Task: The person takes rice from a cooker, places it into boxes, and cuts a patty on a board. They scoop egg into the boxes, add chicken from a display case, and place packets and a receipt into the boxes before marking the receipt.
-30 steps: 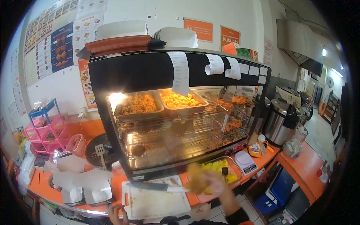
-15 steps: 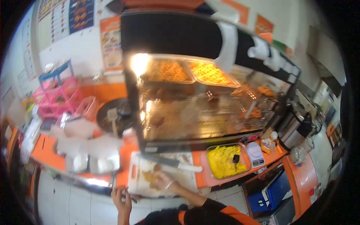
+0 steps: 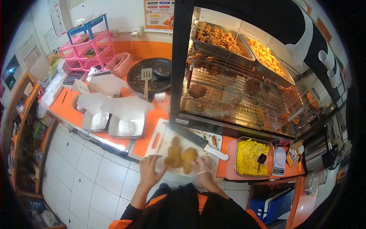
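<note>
- Fingers of the right hand (image 3: 203,171), in a clear covering, are set against the right edge of the golden fried food (image 3: 189,157); whether it is gripped cannot be told.
- The left hand (image 3: 149,171) is held with thumb and fingers apart, nothing clasped, at the near left edge of the white board (image 3: 157,134).
- The food is laid in lumps on the board, between the hands, its left part blurred.
- Just beyond it, a white-handled knife (image 3: 195,137) is laid slantwise across the board, its handle stretched past the right side.
- To the right, a glass dish (image 3: 273,149) is filled with yellow food, a black spoon (image 3: 261,159) sunk in it; a scale (image 3: 280,157) is set beside.
- To the left, white wrapped bundles are seated in open boxes (image 3: 125,136), their lids raised.
- Behind them, a slotted spatula (image 3: 146,79) is rested in a dark pan (image 3: 133,81).
- Metal trays (image 3: 249,58) of browned and bright orange pieces are lit inside the display case (image 3: 179,76).
- "105" can be read on a wall poster (image 3: 158,15); print on the case's small label (image 3: 182,121) and hanging receipt (image 3: 304,45) is too small to be read.
</note>
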`<state>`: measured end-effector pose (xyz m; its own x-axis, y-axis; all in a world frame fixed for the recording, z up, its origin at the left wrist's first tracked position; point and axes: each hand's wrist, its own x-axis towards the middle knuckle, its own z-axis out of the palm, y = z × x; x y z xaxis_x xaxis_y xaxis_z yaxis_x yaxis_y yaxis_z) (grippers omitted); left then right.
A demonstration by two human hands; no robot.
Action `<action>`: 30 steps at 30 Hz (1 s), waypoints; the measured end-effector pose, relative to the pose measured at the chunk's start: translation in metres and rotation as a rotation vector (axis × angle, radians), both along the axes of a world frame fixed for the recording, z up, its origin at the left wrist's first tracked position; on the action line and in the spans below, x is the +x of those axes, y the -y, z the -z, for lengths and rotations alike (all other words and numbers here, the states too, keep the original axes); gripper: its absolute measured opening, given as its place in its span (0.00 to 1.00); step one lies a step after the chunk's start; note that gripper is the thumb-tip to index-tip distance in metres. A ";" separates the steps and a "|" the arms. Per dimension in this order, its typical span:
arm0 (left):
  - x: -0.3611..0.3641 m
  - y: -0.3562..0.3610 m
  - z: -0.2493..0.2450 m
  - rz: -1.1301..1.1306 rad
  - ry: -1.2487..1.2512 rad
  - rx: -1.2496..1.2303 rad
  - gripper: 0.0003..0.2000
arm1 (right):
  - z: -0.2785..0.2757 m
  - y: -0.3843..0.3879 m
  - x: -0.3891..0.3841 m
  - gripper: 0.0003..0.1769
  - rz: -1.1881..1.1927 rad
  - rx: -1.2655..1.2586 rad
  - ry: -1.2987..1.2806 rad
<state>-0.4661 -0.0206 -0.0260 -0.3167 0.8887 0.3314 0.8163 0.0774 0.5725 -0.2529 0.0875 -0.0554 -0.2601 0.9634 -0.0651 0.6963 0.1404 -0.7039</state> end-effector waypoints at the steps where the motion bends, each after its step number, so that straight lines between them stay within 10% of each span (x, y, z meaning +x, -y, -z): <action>1: 0.008 -0.002 -0.004 0.035 -0.027 -0.035 0.23 | -0.012 -0.009 -0.002 0.09 -0.054 -0.055 0.169; 4: 0.027 -0.009 0.008 0.051 -0.079 -0.072 0.33 | -0.078 -0.039 -0.008 0.13 -0.288 -0.204 0.806; 7: 0.030 -0.017 0.024 0.025 -0.114 -0.068 0.33 | -0.045 -0.054 0.035 0.18 -0.166 0.415 0.562; 14: 0.022 -0.016 0.003 0.056 -0.183 -0.113 0.29 | -0.025 -0.099 0.035 0.34 -0.364 0.003 0.785; 22: -0.019 -0.072 -0.052 -0.138 -0.101 0.373 0.11 | -0.090 -0.073 0.059 0.32 -0.815 -0.066 0.913; 30: -0.021 -0.124 0.018 0.070 -0.119 0.007 0.12 | -0.038 -0.063 0.059 0.15 -0.747 -0.267 0.899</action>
<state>-0.4867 0.1034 -0.0441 -0.2122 0.9047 0.3695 0.8816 0.0140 0.4719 -0.1941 0.1502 -0.0176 -0.5084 0.5222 -0.6847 0.7620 0.6431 -0.0753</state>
